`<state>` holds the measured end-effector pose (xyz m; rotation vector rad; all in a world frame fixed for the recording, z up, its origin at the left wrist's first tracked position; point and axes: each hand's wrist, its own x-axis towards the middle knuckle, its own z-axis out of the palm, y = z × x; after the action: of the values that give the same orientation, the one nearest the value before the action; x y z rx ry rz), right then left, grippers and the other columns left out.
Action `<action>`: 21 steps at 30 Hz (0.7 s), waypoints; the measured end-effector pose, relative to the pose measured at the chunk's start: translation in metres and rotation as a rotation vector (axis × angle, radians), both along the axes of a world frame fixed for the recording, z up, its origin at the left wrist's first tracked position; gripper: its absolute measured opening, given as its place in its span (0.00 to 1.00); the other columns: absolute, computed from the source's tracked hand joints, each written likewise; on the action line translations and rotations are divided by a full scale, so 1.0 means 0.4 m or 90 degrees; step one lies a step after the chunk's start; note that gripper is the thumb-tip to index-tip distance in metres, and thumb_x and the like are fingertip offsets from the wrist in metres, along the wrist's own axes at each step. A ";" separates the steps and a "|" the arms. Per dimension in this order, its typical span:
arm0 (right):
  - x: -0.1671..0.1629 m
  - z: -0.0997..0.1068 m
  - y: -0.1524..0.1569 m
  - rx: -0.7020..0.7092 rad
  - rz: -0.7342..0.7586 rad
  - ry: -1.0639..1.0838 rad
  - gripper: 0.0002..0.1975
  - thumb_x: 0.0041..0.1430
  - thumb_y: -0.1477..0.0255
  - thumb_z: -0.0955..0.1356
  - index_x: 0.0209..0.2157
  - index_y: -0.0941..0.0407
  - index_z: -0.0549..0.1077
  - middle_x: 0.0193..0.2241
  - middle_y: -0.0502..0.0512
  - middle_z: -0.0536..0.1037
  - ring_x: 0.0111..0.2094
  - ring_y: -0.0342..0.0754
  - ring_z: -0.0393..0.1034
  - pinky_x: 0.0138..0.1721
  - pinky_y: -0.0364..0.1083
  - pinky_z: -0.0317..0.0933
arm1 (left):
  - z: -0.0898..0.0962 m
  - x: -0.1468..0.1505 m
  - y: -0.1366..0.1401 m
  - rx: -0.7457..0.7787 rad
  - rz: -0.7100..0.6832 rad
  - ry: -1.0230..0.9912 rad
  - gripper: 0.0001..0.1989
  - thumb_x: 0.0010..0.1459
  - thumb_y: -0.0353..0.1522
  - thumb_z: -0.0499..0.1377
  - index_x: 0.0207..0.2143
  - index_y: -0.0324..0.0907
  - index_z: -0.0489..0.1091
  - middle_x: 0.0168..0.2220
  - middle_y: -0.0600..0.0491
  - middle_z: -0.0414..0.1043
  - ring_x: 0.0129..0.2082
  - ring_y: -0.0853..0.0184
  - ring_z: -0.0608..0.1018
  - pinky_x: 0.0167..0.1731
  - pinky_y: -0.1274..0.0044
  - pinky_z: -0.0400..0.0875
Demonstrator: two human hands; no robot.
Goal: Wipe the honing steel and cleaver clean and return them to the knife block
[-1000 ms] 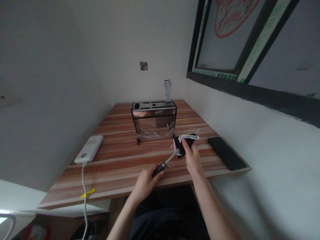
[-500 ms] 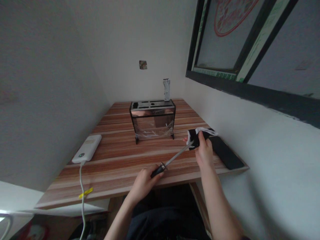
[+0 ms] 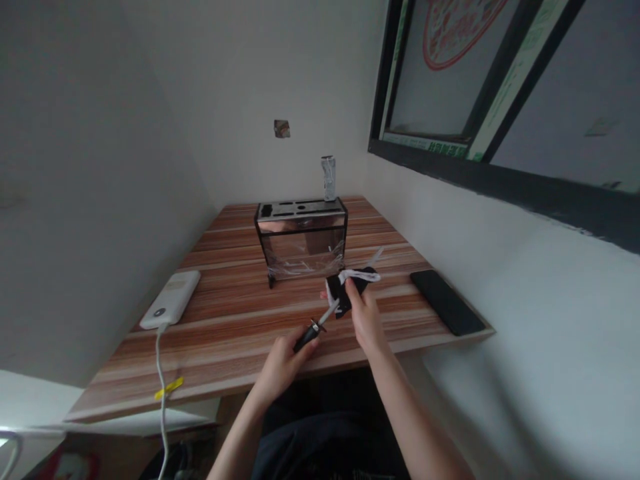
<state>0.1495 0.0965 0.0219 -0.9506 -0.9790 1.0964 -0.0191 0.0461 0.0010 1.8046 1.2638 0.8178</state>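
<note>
My left hand (image 3: 285, 363) is closed around the black handle of a honing steel (image 3: 328, 312), whose thin metal rod points away to the upper right. My right hand (image 3: 364, 313) pinches a black and white cloth (image 3: 345, 288) folded around the middle of that rod. The pale tip sticks out beyond the cloth. Both hands are above the front part of the table. Behind them stands a knife block (image 3: 302, 233) with slots in its top and crinkled clear film on its front. A light-coloured, wrapped-looking upright piece (image 3: 329, 179) rises from its right end.
On the wood-grain table (image 3: 225, 320), a white power bank (image 3: 171, 300) with a white cable (image 3: 159, 360) lies at the left. Yellow tape (image 3: 169, 388) is near the front edge. A black phone (image 3: 450, 303) lies at the right edge, beside the wall and below a dark-framed window (image 3: 430, 157).
My right hand and the cloth have slid left and down along the rod, closer to the handle. The rod's tip now shows past the cloth. The left hand keeps its grip.
</note>
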 end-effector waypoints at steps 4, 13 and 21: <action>-0.056 -0.031 -0.044 -0.007 0.036 -0.159 0.19 0.53 0.55 0.67 0.34 0.57 0.76 0.32 0.57 0.81 0.40 0.57 0.76 0.43 0.50 0.67 | -0.011 -0.005 0.004 0.016 0.034 -0.020 0.18 0.59 0.41 0.53 0.41 0.35 0.71 0.30 0.52 0.73 0.31 0.65 0.73 0.31 0.79 0.64; -0.058 -0.019 -0.064 0.005 0.116 -0.183 0.18 0.55 0.58 0.67 0.37 0.58 0.76 0.37 0.59 0.81 0.42 0.57 0.75 0.47 0.52 0.66 | -0.005 -0.004 0.001 0.027 0.034 -0.036 0.17 0.59 0.40 0.54 0.41 0.36 0.71 0.34 0.51 0.75 0.35 0.62 0.74 0.35 0.78 0.66; -0.060 -0.054 -0.064 -0.001 0.110 -0.119 0.19 0.55 0.57 0.68 0.38 0.58 0.77 0.40 0.60 0.80 0.46 0.58 0.73 0.47 0.52 0.67 | 0.000 0.001 -0.001 0.023 0.030 -0.023 0.17 0.59 0.40 0.54 0.43 0.36 0.71 0.36 0.51 0.76 0.36 0.61 0.75 0.36 0.78 0.67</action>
<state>0.1253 0.0710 0.0005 -0.9966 -1.2309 1.1672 -0.0186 0.0456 0.0008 1.7854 1.2804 0.9012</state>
